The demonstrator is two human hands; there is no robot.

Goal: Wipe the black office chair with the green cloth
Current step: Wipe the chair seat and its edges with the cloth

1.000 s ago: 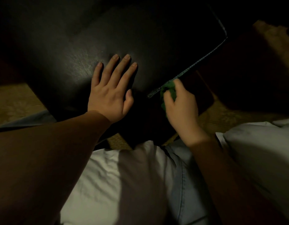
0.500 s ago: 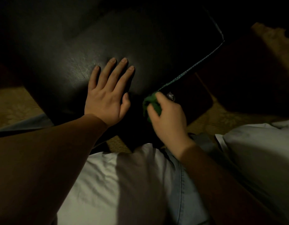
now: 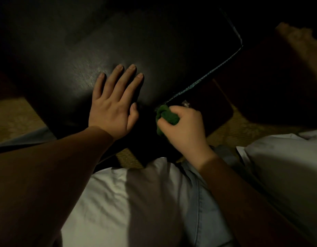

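Observation:
The black office chair (image 3: 154, 50) fills the upper half of the dim head view, its seat cushion edged on the right by a pale stitched seam (image 3: 213, 72). My left hand (image 3: 114, 104) lies flat on the cushion with the fingers spread. My right hand (image 3: 184, 129) grips the bunched green cloth (image 3: 165, 117) and holds it against the cushion's near right edge, at the lower end of the seam. Most of the cloth is hidden inside the fist.
A patterned tan carpet (image 3: 15, 118) shows on both sides of the chair. My white shirt (image 3: 118, 202) and light blue trousers (image 3: 204, 211) fill the bottom of the view. Dark chair parts (image 3: 271, 90) lie right of the seam. The far background is black.
My right hand with the green cloth has slid down the stitched seam toward me, to the cushion's near edge. The left hand has stayed flat on the seat.

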